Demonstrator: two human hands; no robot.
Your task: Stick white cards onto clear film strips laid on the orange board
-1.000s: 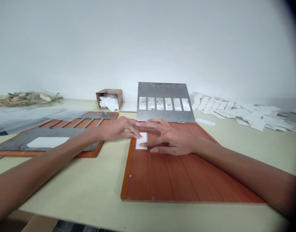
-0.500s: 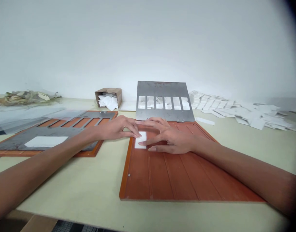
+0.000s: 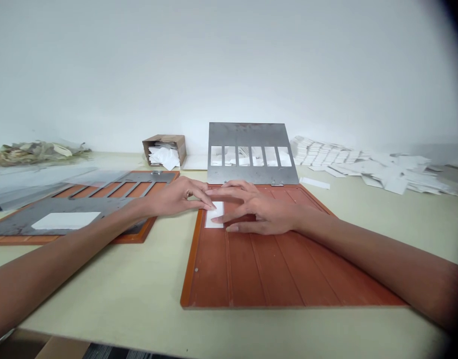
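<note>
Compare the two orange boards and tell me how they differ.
The left board has its slotted steel plate lying flat, while the right board has its slotted plate raised at the far edge on a hinge. A white sheet sits on the left board's plate; a white strip lies directly on the right board. The left hand and right hand touch the strip, over the right board. Both boards are orange.

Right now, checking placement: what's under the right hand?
The right hand covers part of a white paper strip on the orange board; what lies beneath its palm is hidden.
</note>
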